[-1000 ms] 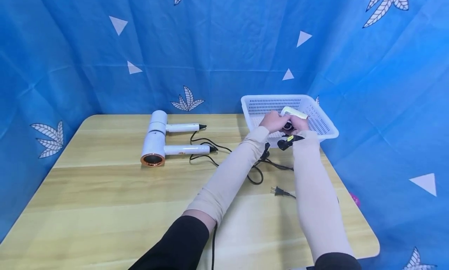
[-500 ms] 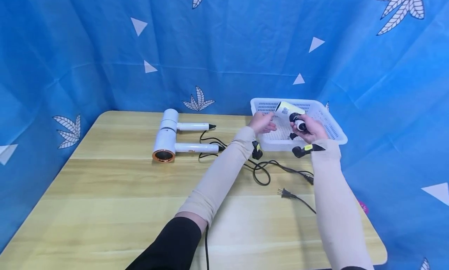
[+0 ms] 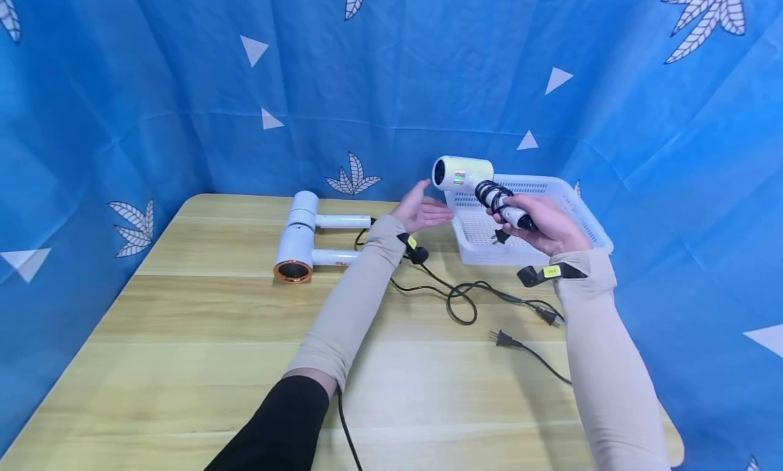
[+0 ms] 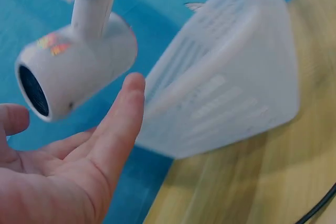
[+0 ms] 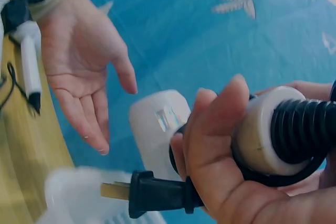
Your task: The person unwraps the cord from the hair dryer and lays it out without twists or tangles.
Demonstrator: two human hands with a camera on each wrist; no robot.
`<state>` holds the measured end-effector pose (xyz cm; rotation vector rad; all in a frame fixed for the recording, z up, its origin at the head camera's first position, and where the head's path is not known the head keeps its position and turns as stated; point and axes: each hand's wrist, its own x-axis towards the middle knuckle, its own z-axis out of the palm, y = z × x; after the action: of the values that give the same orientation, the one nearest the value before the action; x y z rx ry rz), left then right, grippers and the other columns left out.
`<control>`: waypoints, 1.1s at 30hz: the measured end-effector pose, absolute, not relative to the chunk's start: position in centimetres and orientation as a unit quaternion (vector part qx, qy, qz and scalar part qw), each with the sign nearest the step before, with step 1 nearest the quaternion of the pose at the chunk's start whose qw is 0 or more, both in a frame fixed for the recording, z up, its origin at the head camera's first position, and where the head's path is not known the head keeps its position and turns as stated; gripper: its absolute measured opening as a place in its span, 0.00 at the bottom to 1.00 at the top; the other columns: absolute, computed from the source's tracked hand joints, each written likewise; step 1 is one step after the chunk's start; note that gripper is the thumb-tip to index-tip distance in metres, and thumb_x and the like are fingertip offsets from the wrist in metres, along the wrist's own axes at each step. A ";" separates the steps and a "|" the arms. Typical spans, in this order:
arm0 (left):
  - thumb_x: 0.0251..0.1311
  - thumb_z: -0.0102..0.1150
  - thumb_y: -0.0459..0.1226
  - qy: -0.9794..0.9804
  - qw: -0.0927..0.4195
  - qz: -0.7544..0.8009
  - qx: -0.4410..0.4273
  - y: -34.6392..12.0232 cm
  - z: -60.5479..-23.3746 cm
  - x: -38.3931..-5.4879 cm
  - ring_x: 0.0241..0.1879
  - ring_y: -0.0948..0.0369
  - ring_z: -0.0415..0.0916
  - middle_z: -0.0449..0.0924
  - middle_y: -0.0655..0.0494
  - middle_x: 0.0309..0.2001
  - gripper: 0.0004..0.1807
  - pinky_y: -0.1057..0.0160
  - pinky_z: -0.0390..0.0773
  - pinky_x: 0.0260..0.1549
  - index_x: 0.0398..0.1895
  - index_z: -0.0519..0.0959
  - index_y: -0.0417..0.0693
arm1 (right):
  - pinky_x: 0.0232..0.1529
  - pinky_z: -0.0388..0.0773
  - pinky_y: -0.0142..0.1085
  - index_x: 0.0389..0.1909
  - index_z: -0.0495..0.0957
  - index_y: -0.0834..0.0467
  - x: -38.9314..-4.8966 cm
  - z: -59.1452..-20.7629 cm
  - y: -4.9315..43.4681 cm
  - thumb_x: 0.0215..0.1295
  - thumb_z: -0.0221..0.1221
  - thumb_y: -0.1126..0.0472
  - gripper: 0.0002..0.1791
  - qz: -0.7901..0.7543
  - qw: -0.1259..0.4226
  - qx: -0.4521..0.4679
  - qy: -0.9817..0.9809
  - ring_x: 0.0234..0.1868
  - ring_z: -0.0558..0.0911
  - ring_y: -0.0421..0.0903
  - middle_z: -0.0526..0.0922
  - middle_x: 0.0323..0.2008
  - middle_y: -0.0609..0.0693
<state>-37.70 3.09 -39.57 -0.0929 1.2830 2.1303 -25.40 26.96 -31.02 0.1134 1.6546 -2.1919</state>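
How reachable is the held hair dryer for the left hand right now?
Probably yes: the left hand has its fingers extended beside the hair dryer, and the left wrist view shows nothing between them. The right hand grips the handle, leaving the barrel free.

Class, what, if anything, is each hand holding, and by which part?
The right hand grips a white hair dryer with a cylindrical head by its white handle, wound with thin black cord. The left hand holds nothing.

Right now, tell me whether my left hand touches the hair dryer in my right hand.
Apart: the right wrist view shows blue curtain between the left hand and the held hair dryer.
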 end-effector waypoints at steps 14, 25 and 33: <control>0.74 0.44 0.64 0.450 0.367 0.814 -0.003 -9.5 -38.5 -37.8 0.66 0.40 0.74 0.65 0.41 0.71 0.37 0.55 0.85 0.56 0.79 0.60 0.58 | 0.32 0.83 0.27 0.79 0.47 0.71 -25.2 -32.2 22.1 0.79 0.49 0.68 0.35 -0.697 0.270 -0.137 0.650 0.37 0.86 0.42 0.86 0.51 0.58; 0.71 0.57 0.56 0.525 0.357 0.773 0.006 -16.5 -40.6 -32.9 0.45 0.45 0.87 0.74 0.43 0.56 0.35 0.50 0.88 0.49 0.73 0.60 0.52 | 0.28 0.82 0.27 0.80 0.49 0.68 -25.9 -35.1 18.1 0.76 0.49 0.67 0.36 -0.655 0.331 -0.190 0.652 0.34 0.86 0.43 0.85 0.52 0.60; 0.70 0.56 0.52 0.544 0.300 0.783 -0.020 -19.8 -41.9 -28.2 0.37 0.61 0.87 0.86 0.55 0.39 0.25 0.64 0.88 0.36 0.59 0.66 0.45 | 0.26 0.79 0.27 0.77 0.64 0.57 -26.6 -38.4 16.3 0.80 0.52 0.49 0.31 -0.647 0.334 -0.203 0.655 0.33 0.84 0.42 0.84 0.50 0.53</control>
<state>-28.24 -19.79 -41.92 -0.0524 1.4430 2.0793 -26.55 16.28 -38.44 -0.5292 1.7092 -1.6892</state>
